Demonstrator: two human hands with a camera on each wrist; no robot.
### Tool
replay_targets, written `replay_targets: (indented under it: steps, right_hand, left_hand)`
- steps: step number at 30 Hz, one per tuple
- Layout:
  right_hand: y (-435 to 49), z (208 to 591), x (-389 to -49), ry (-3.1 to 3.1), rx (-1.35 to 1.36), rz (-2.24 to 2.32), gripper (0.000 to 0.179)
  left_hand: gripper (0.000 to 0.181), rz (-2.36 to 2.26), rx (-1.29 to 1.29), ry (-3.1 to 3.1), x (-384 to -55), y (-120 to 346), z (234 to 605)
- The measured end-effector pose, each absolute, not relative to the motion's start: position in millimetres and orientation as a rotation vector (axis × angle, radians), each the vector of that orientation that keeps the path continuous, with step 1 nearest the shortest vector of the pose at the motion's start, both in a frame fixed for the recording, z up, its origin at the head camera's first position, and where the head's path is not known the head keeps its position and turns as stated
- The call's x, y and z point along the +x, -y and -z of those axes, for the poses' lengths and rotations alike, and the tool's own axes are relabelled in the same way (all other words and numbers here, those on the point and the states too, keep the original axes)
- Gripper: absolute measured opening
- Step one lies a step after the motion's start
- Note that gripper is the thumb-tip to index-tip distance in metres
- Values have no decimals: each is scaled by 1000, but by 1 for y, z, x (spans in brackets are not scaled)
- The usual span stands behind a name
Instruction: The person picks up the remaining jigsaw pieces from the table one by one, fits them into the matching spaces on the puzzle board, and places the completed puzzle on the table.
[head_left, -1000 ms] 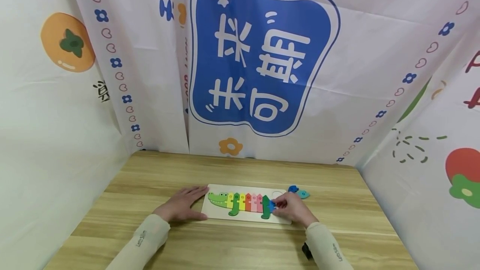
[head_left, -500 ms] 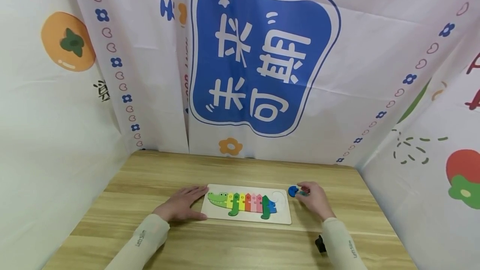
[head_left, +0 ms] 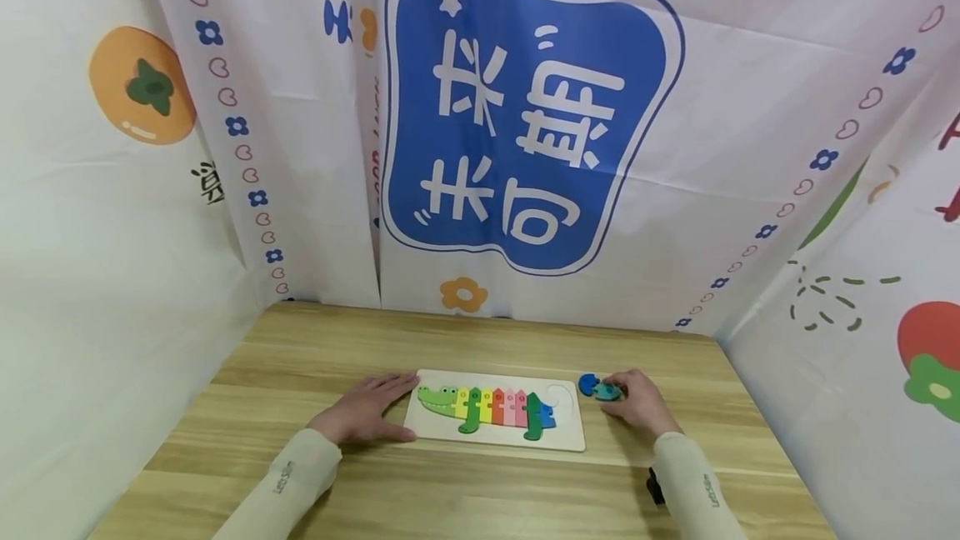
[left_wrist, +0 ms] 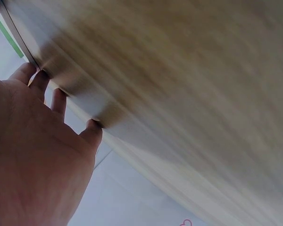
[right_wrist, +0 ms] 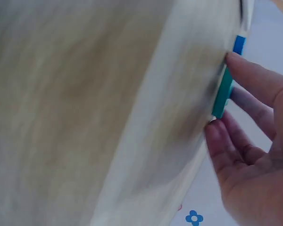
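Note:
A wooden crocodile puzzle board [head_left: 495, 438] lies on the table, with colourful pieces from the green head [head_left: 437, 401] to a blue piece [head_left: 546, 415] set in it. My left hand [head_left: 365, 408] rests at the board's left edge, fingers and thumb spread; in the left wrist view its fingertips touch the surface. At the board's right, my right hand [head_left: 641, 403] pinches a teal puzzle piece [head_left: 606, 391] between thumb and fingers. That teal piece [right_wrist: 222, 94] lies low at the tabletop in the right wrist view. A loose blue puzzle piece [head_left: 588, 384] touches or nearly touches its left end.
The wooden table [head_left: 480, 494] has a patterned cloth [head_left: 330, 190] hanging behind it and at both sides. A pale tail outline [head_left: 561, 398] shows on the board's right part. A small black object [head_left: 655, 487] sits at the right sleeve.
My right hand has left the blue piece in the board and moved right to the loose pieces, where it now holds the teal one. The left hand has stayed in place.

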State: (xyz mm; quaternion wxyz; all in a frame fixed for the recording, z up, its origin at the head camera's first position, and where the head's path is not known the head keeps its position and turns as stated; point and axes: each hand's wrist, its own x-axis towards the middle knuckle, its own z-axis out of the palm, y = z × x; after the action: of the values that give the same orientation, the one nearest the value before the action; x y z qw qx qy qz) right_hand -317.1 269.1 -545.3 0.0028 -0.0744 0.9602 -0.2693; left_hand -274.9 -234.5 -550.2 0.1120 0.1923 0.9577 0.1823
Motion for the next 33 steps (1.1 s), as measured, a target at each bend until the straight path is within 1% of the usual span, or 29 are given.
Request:
replay_targets:
  steps: [5,10,14,19,26,33]
  right_hand:
    - [-272,548,-320,-3009,-241,855,27]
    - [-275,548,-319,-2980,-205,897,24]
    - [-276,544,-314,-2915,-131,1104,27]
    - [-276,539,-310,-2764,-104,1426,36]
    - [-275,534,-305,-2563,-168,1705,45]
    - [-263,522,-298,-2454,-323,1790,47]
  left_hand:
    - [101,-537,565,-2815,-275,235,551]
    - [101,-545,564,-2810,-275,235,550]
    - [101,-548,559,-2804,-274,235,550]
    - [101,-539,561,-2810,-273,234,549]
    - [100,-538,563,-2807,-273,234,548]
    - [100,-535,567,-2812,-274,234,548]
